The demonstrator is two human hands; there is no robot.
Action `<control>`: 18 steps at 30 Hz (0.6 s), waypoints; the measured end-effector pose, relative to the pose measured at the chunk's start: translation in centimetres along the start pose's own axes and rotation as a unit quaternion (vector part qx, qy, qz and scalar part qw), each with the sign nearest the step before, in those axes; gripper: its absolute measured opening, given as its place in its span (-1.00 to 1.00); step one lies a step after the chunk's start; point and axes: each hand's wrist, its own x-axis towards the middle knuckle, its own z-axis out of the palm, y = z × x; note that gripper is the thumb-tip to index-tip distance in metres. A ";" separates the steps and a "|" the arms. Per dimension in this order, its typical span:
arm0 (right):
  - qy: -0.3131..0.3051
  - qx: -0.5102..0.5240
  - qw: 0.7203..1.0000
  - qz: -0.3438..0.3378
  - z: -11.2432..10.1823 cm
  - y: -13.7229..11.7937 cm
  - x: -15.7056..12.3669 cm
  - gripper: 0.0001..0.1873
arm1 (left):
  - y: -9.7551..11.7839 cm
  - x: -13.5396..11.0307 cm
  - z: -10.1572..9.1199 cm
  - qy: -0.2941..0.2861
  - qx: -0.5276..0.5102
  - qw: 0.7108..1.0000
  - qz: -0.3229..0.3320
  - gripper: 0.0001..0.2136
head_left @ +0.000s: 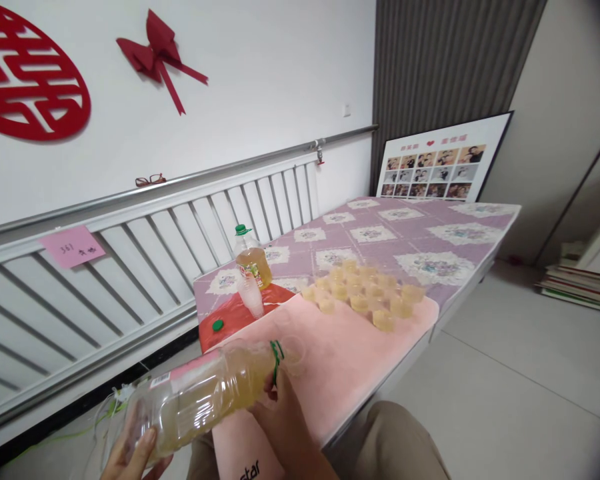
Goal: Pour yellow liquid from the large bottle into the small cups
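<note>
A big clear plastic bottle (205, 393) of pale yellow liquid lies tilted across the front of the table, its neck to the right. My left hand (137, 457) grips it near the base. Close to its green neck ring, my right hand (275, 403) has its fingers curled around the underside of the neck. Just at the bottle's mouth is a clear cup (294, 353), faint and blurred; whether liquid is flowing cannot be made out. Several small cups (360, 303) of yellow liquid stand grouped on the pink mat (330, 360).
A second bottle (255, 263) with a green cap stands behind a stack of clear cups (250, 295) on red plastic (230, 310). A loose green cap (218, 325) lies nearby. A white radiator (200, 230) runs along the wall; a framed photo board (437, 163) leans behind the table.
</note>
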 end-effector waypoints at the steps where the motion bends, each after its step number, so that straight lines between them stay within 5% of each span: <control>1: 0.001 0.002 1.000 0.000 0.0 -0.1 0.0 -0.65 | 0.0 0.0 0.0 -0.002 0.003 1.000 0.000 -0.08; 18: 0.007 -0.006 1.000 -0.012 -0.2 -0.9 -0.3 -0.66 | 2.5 -2.1 1.5 0.010 -0.025 0.999 -0.025 -0.20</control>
